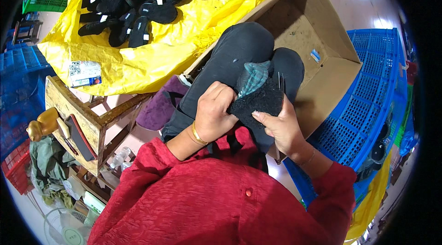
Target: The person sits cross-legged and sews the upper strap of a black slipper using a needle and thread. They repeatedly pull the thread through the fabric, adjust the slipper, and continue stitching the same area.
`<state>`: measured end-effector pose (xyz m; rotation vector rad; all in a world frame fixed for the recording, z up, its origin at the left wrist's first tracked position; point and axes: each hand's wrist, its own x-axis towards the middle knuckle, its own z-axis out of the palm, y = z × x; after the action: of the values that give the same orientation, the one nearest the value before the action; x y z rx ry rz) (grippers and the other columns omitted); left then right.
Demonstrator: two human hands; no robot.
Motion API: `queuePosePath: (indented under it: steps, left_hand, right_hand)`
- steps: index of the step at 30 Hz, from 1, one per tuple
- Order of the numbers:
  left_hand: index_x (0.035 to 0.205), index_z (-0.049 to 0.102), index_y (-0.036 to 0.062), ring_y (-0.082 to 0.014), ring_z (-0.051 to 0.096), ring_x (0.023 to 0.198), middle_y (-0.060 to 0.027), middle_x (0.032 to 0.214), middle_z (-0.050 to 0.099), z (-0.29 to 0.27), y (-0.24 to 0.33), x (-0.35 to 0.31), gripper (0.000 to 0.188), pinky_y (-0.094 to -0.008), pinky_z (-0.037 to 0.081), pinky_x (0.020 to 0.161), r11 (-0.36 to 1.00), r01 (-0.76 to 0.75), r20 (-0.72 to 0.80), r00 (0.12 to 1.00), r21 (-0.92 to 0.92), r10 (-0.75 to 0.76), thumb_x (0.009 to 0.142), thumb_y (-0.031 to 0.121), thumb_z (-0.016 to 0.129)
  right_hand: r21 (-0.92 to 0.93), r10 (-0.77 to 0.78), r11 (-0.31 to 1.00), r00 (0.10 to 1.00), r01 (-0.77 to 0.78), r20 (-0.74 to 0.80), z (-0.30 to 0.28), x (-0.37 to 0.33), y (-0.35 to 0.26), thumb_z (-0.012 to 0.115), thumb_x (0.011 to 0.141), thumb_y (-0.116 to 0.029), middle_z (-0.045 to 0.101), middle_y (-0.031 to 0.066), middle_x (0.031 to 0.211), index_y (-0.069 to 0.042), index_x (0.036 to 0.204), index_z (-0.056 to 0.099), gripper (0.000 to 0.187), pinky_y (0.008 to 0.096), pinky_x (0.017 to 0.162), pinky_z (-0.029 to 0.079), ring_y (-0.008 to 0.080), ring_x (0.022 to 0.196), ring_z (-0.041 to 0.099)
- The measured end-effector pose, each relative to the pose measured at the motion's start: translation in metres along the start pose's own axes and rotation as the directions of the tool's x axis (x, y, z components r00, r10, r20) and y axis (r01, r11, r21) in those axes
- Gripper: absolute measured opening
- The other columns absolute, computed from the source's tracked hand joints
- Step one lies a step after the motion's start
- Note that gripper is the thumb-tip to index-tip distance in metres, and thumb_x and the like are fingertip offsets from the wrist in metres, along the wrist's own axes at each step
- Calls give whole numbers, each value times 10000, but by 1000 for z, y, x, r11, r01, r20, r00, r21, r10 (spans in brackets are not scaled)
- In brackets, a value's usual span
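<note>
A red textured jacket [202, 199] is filling the space nearest the camera. At the left, a worn wooden stool [57, 95] is carrying a dark, red-edged strip [82, 138]. Next to it, a yellow woven sack [133, 72] is lying spread out, holding a heap of black slippers [159, 12] with small white tags. Over the lap, the left hand [214, 107] is closing into a loose fist, its fingers curling against the near-left edge of a black fleece slipper piece [260, 104], which is showing a teal plaid lining [253, 79]. The right hand [281, 127] is pinching the piece's right side, thumb on top; its other fingers are mostly hiding underneath. Thin metal prongs [279, 81] are standing up just beyond that hand; whether it is gripping their tool, I cannot tell. Those tips could be snagging the pile or pricking a finger if the fleece slips, since dark fluff is masking them against black trousers [246, 42]. Further right, an open cardboard box [338, 70] is leaning beside a blue plastic crate [354, 102]; a loosened pinch might be dropping the piece there.
</note>
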<state>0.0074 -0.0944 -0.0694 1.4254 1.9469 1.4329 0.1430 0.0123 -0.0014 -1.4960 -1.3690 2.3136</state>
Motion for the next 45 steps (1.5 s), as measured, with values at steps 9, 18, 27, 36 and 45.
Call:
queuePosePath:
  steps: [9, 18, 27, 36, 45]
  left_hand:
    - [794, 454, 11, -285, 512, 667, -130, 731, 476, -3, 29, -14, 284, -323, 429, 620, 870, 465, -20, 880, -164, -475, 580, -68, 623]
    - [725, 476, 23, -232, 495, 605, -79, 689, 469, -12, 35, -19, 201, -300, 430, 575, 919, 368, -35, 926, -141, -376, 601, -38, 623]
    - [1026, 552, 8, -300, 547, 869, -144, 969, 563, -39, 48, -1, 381, -363, 458, 754, 978, 200, -120, 974, 64, -192, 678, 19, 706]
    - [1052, 550, -24, -358, 550, 931, -187, 995, 561, -37, 49, 14, 446, -399, 466, 824, 959, 110, 112, 983, 260, -143, 683, 164, 715]
    - [880, 558, -1, -331, 563, 746, -146, 790, 564, -34, 41, 24, 336, -376, 482, 680, 967, 199, 94, 972, 160, -215, 571, 71, 668]
  right_hand:
    - [-23, -237, 972, 969, 236, -66, 17, 7, 18, 650, 783, 72, 610, 34, 1051, -21, 1172, 523, 420, 266, 867, 467, 108, 946, 573]
    - [-220, -527, 847, 822, 485, -216, 33, 21, 44, 704, 756, 4, 628, 78, 1004, -7, 1145, 532, 425, 306, 833, 483, 160, 905, 596]
    - [108, -445, 871, 862, 479, -241, 52, 22, 39, 674, 811, -15, 570, 82, 1120, 24, 1183, 475, 424, 313, 884, 462, 178, 981, 564]
    - [-462, -384, 818, 923, 344, 6, 2, -15, 7, 711, 800, -174, 637, 221, 909, 33, 1036, 505, 375, 378, 729, 501, 320, 857, 656]
    - [-395, -388, 835, 919, 383, 71, 12, 10, 14, 672, 785, -78, 621, 222, 882, 21, 1017, 485, 313, 397, 735, 487, 366, 850, 635]
